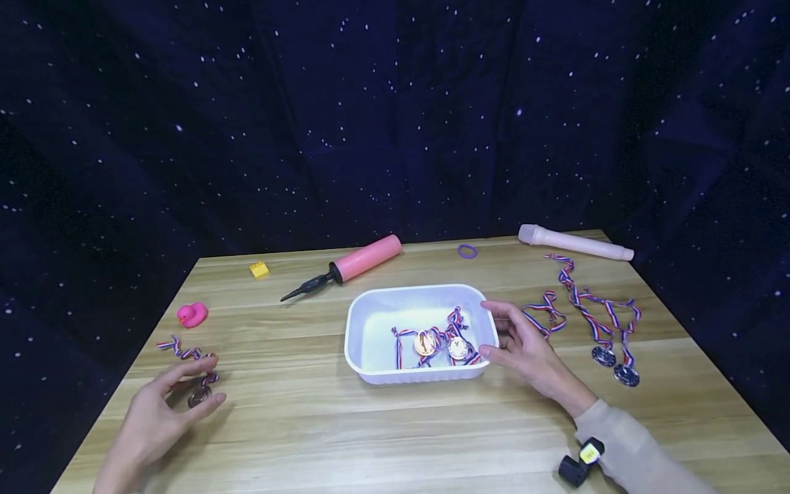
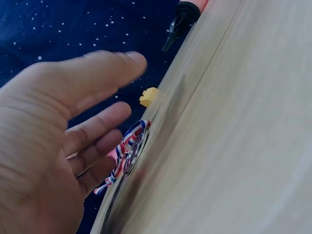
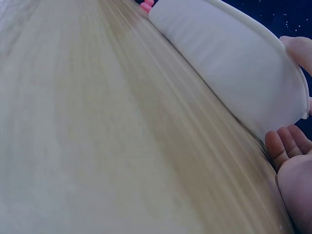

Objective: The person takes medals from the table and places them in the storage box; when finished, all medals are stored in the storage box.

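Observation:
In the head view my left hand (image 1: pixel 154 412) reaches over a dark bronze-coloured medal (image 1: pixel 199 396) on a red, white and blue ribbon at the table's left. Thumb and fingers stand apart around it; the left wrist view shows a gap between the hand (image 2: pixel 63 126) and the medal (image 2: pixel 134 156). My right hand (image 1: pixel 524 346) grips the right end of a white plastic basin (image 1: pixel 354 343), thumb and index finger at its rim. Inside the basin lie a gold-coloured medal (image 1: pixel 424 343) and a paler one (image 1: pixel 458 348), their ribbons tangled.
Two silver-coloured medals (image 1: pixel 626 375) with ribbons lie right of the basin. Along the back are a yellow block (image 1: pixel 259 269), a pink hand pump (image 1: pixel 370 259), a purple ring (image 1: pixel 467 251) and a pale pink microphone (image 1: pixel 577 243). A pink rubber duck (image 1: pixel 194 315) sits at left.

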Available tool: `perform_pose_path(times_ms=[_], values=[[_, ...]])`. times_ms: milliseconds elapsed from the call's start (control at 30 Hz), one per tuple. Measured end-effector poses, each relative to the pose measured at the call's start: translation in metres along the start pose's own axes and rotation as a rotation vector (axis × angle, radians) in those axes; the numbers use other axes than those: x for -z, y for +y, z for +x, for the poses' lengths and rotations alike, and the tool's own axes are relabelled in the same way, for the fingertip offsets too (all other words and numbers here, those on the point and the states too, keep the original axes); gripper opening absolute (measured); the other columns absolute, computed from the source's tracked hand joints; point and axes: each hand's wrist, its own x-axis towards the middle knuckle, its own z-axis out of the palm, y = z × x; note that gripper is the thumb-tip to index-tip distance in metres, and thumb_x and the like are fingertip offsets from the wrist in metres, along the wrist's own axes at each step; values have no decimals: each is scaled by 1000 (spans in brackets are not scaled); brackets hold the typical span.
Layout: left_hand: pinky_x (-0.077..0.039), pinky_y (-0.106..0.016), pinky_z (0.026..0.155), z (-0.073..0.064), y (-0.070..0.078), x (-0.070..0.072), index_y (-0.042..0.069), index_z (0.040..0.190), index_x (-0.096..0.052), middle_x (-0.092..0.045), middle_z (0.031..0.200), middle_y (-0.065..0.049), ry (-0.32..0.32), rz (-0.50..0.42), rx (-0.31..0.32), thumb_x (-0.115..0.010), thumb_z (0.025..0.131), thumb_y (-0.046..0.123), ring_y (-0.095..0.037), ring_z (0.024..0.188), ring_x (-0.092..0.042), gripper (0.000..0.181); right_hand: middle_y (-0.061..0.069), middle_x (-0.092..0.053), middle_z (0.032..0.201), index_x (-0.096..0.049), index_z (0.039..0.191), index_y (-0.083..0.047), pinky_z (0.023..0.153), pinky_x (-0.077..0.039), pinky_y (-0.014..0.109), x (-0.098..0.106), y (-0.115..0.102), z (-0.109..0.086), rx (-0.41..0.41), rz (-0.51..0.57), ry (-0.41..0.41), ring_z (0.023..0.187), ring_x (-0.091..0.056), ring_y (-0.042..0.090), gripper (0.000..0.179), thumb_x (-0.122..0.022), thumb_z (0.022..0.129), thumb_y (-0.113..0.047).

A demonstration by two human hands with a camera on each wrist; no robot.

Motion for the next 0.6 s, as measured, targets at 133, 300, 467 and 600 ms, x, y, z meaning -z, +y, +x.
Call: perform_pose_path(times_ms=[133, 300, 467, 600], values=[[-30, 6, 105, 0, -6, 0, 15, 140, -76, -75, 141, -8, 25, 63, -60, -102, 83, 23, 27, 130, -42, 63, 27, -49, 154, -44, 162, 0, 105, -57, 21, 0, 0, -1, -2, 11, 1, 130, -57, 34, 76, -82, 96, 2], [-37, 4, 98, -2, -12, 1, 21, 133, -81, -76, 133, -11, 27, 137, -63, -103, 82, 25, 23, 121, -48, 56, 25, -50, 155, -44, 162, -1, 104, -58, 22, 0, 0, -1, -6, 21, -2, 131, -56, 37, 77, -82, 96, 2], [-53, -7, 75, -4, -12, -1, 20, 124, -84, -75, 123, -4, 31, 146, -49, -102, 82, 14, 4, 91, -65, 46, 25, -50, 155, -45, 163, -2, 105, -58, 22, 0, -1, 0, -8, 18, -7, 132, -56, 40, 77, -83, 96, 0], [-57, -10, 70, -3, -12, -3, 13, 124, -84, -75, 118, -7, 22, 119, -29, -100, 80, 5, 2, 84, -69, 47, 25, -50, 155, -45, 163, -3, 105, -58, 22, 1, -1, 0, -8, 14, -8, 132, -56, 39, 77, -83, 96, 0]])
